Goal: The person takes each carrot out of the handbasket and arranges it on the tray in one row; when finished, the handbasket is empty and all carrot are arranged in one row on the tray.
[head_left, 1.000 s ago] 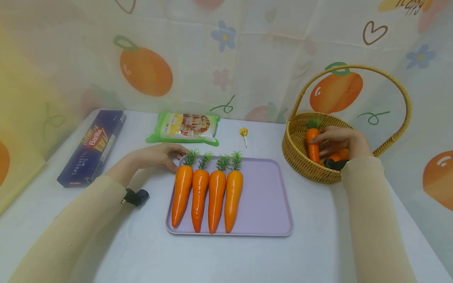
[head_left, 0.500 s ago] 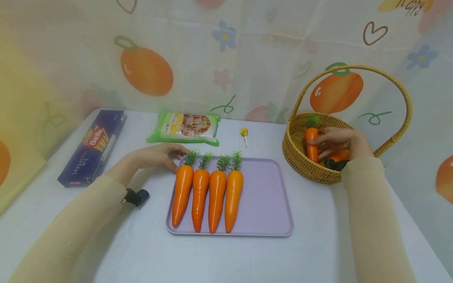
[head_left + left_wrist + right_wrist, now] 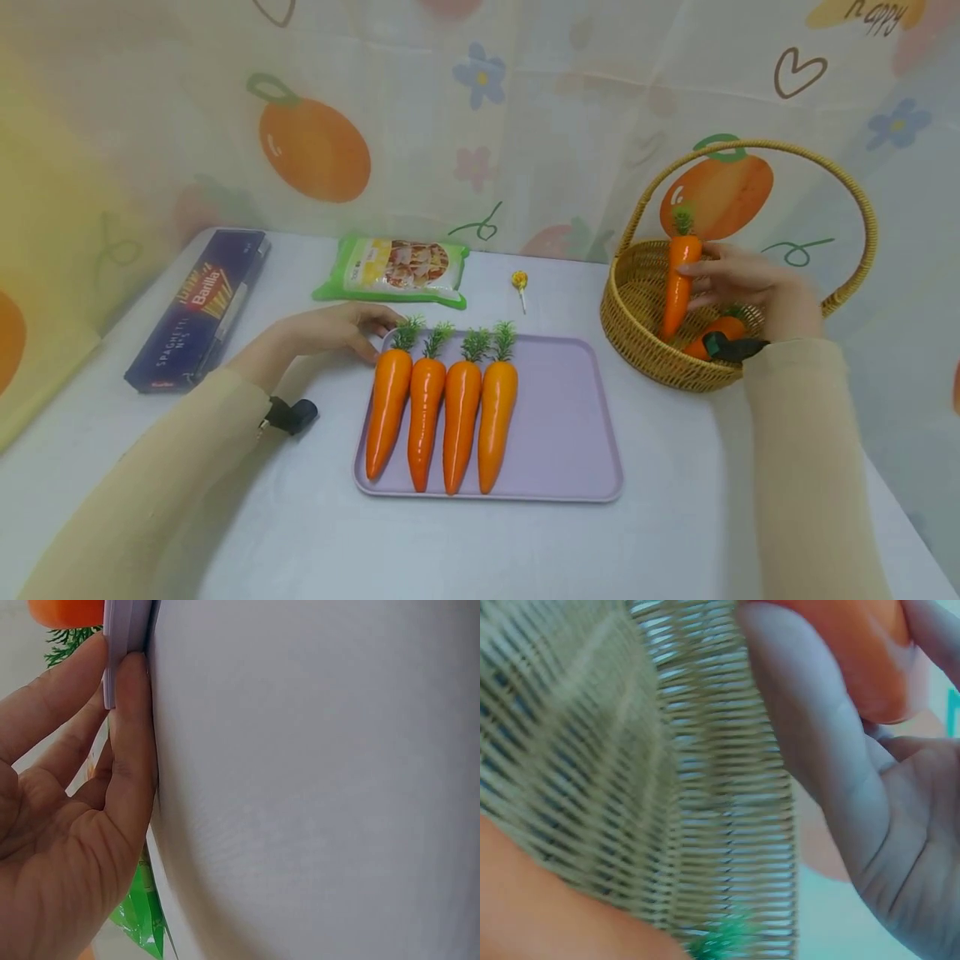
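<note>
My right hand [image 3: 738,279] grips an orange carrot [image 3: 678,283] with a green top, held upright and slightly tilted over the wicker basket [image 3: 660,375]. In the right wrist view, the thumb lies along the held carrot [image 3: 870,660]. Another carrot [image 3: 720,333] lies in the basket, partly hidden by the wrist strap. My left hand [image 3: 341,329] is at the back left corner of a lilac tray [image 3: 562,417]. In the left wrist view, thumb and fingers pinch the tray's rim [image 3: 111,660]. Several carrots [image 3: 425,417] lie side by side on the tray's left half, tops toward the back.
A blue spaghetti box [image 3: 198,308] lies at the left. Behind the tray are a green food packet [image 3: 397,271] and a yellow lollipop [image 3: 520,287]. The basket's tall handle [image 3: 870,233] arches above the right hand. A patterned curtain [image 3: 420,108] hangs behind the table.
My right hand has raised the carrot up out of the basket's bottom and a little to the right. The lower carrot shows more now. My left hand keeps its place at the tray.
</note>
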`<act>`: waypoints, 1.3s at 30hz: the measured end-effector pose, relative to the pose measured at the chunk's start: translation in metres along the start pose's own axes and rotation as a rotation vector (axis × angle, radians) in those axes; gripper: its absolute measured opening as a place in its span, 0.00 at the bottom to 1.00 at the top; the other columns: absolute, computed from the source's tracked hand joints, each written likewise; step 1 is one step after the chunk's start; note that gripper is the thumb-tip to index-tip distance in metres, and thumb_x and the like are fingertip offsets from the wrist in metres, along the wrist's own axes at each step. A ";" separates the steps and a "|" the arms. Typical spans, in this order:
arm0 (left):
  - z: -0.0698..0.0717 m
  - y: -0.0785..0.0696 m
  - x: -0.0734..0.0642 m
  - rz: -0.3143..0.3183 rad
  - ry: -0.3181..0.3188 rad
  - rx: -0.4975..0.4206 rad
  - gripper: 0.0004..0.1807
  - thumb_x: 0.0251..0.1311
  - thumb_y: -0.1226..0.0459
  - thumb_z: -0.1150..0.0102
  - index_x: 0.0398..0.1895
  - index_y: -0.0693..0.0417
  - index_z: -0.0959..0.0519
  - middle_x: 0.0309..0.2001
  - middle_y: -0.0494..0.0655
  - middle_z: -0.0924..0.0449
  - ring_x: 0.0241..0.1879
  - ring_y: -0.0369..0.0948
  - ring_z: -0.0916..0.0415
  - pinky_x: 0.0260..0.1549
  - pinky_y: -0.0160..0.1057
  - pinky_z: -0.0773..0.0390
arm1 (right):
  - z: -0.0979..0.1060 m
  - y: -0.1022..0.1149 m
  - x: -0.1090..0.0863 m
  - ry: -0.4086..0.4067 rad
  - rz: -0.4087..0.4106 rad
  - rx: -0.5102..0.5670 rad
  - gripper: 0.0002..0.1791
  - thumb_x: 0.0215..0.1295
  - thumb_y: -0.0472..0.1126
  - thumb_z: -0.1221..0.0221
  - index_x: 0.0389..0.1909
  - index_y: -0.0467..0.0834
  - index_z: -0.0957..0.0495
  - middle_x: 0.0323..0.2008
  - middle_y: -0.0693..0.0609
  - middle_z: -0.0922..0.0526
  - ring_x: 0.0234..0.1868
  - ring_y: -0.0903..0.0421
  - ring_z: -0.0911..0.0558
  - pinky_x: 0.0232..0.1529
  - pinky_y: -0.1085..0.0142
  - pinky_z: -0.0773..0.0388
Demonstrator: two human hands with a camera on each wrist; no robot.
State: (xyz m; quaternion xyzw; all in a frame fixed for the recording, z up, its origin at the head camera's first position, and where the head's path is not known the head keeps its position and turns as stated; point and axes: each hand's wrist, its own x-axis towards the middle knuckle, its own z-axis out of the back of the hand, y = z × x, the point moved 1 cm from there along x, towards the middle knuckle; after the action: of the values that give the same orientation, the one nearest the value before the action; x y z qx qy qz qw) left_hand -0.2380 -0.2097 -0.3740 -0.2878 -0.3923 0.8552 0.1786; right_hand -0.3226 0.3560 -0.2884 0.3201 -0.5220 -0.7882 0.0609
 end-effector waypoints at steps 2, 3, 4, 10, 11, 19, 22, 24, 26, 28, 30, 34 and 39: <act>0.000 -0.001 0.000 0.002 0.000 0.003 0.37 0.53 0.67 0.36 0.69 0.58 0.33 0.64 0.57 0.30 0.63 0.50 0.35 0.66 0.49 0.33 | -0.002 0.007 -0.005 -0.007 0.046 -0.003 0.35 0.77 0.42 0.54 0.73 0.37 0.61 0.48 0.58 0.21 0.46 0.59 0.15 0.49 0.59 0.16; 0.000 -0.001 0.000 0.003 0.000 0.004 0.37 0.53 0.67 0.36 0.69 0.58 0.33 0.64 0.57 0.30 0.62 0.50 0.34 0.65 0.48 0.33 | -0.003 0.011 -0.008 -0.008 0.066 -0.001 0.33 0.77 0.42 0.54 0.72 0.37 0.59 0.46 0.58 0.20 0.44 0.60 0.15 0.48 0.60 0.15; 0.000 -0.001 0.001 0.004 0.000 0.002 0.37 0.53 0.67 0.36 0.69 0.58 0.33 0.64 0.57 0.30 0.62 0.50 0.35 0.65 0.48 0.32 | -0.005 0.014 -0.011 0.002 0.086 0.001 0.32 0.77 0.41 0.54 0.72 0.37 0.58 0.45 0.58 0.19 0.43 0.60 0.15 0.47 0.60 0.15; 0.000 -0.002 -0.001 0.008 0.002 -0.006 0.36 0.53 0.68 0.37 0.69 0.59 0.33 0.64 0.58 0.31 0.63 0.50 0.35 0.65 0.48 0.32 | -0.015 0.030 -0.020 0.058 0.180 0.021 0.24 0.76 0.37 0.56 0.68 0.40 0.51 0.40 0.56 0.19 0.37 0.62 0.17 0.46 0.60 0.15; -0.001 -0.002 -0.001 0.008 0.002 -0.008 0.36 0.53 0.68 0.37 0.69 0.59 0.33 0.64 0.58 0.31 0.63 0.51 0.35 0.65 0.48 0.32 | -0.018 0.032 -0.021 0.059 0.188 0.019 0.24 0.76 0.37 0.56 0.68 0.40 0.51 0.38 0.56 0.20 0.35 0.62 0.19 0.46 0.60 0.15; -0.001 -0.002 -0.001 -0.023 -0.007 -0.005 0.36 0.52 0.69 0.37 0.68 0.60 0.33 0.64 0.58 0.30 0.64 0.51 0.34 0.66 0.49 0.32 | -0.047 0.050 -0.024 0.035 0.193 -0.073 0.28 0.75 0.38 0.53 0.70 0.38 0.52 0.46 0.54 0.22 0.41 0.58 0.16 0.45 0.59 0.15; -0.001 -0.002 -0.001 -0.025 -0.007 -0.003 0.36 0.52 0.69 0.37 0.68 0.60 0.33 0.64 0.58 0.30 0.64 0.52 0.34 0.66 0.49 0.33 | -0.059 0.055 -0.025 0.053 0.211 -0.070 0.25 0.75 0.37 0.53 0.68 0.39 0.49 0.46 0.54 0.21 0.42 0.58 0.16 0.44 0.59 0.14; -0.001 -0.002 -0.001 -0.021 -0.006 -0.004 0.36 0.52 0.69 0.37 0.68 0.60 0.33 0.65 0.58 0.30 0.64 0.52 0.34 0.66 0.50 0.33 | -0.067 0.056 -0.024 0.056 0.215 -0.070 0.24 0.75 0.37 0.52 0.67 0.40 0.47 0.46 0.53 0.21 0.42 0.58 0.15 0.44 0.58 0.14; -0.001 -0.003 -0.002 -0.017 -0.005 -0.004 0.36 0.53 0.69 0.37 0.68 0.60 0.33 0.65 0.58 0.30 0.64 0.51 0.34 0.66 0.50 0.33 | -0.075 0.058 -0.024 0.053 0.209 -0.078 0.25 0.74 0.38 0.51 0.67 0.41 0.46 0.47 0.53 0.21 0.44 0.58 0.16 0.44 0.58 0.14; -0.001 -0.003 -0.002 -0.012 -0.006 -0.004 0.36 0.53 0.69 0.37 0.68 0.60 0.33 0.65 0.58 0.30 0.64 0.52 0.34 0.67 0.51 0.33 | -0.083 0.059 -0.023 0.055 0.204 -0.079 0.25 0.74 0.38 0.50 0.67 0.42 0.45 0.47 0.52 0.21 0.44 0.57 0.16 0.44 0.57 0.15; -0.001 -0.004 -0.002 -0.007 -0.005 -0.002 0.35 0.53 0.68 0.37 0.68 0.60 0.33 0.65 0.58 0.31 0.64 0.52 0.34 0.67 0.51 0.33 | -0.090 0.060 -0.022 0.060 0.204 -0.086 0.25 0.74 0.38 0.50 0.68 0.43 0.45 0.48 0.52 0.22 0.45 0.57 0.16 0.45 0.56 0.15; -0.002 -0.004 -0.003 0.000 -0.005 0.007 0.35 0.54 0.68 0.37 0.68 0.59 0.33 0.66 0.58 0.31 0.64 0.52 0.35 0.68 0.54 0.34 | -0.104 0.061 -0.018 0.086 0.214 -0.097 0.25 0.73 0.38 0.49 0.67 0.41 0.43 0.46 0.51 0.21 0.44 0.56 0.16 0.45 0.56 0.15; -0.002 -0.003 -0.001 -0.001 -0.007 0.013 0.35 0.54 0.67 0.37 0.68 0.59 0.33 0.65 0.58 0.31 0.64 0.51 0.34 0.67 0.53 0.34 | -0.121 0.060 -0.012 0.102 0.203 -0.089 0.28 0.71 0.38 0.46 0.68 0.41 0.44 0.49 0.48 0.23 0.47 0.52 0.16 0.46 0.54 0.15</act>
State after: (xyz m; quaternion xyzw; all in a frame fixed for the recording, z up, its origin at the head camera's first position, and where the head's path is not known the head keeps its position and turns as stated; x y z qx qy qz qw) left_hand -0.2357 -0.2074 -0.3718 -0.2835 -0.3873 0.8588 0.1793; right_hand -0.2588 0.2397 -0.2615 0.3023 -0.5124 -0.7831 0.1811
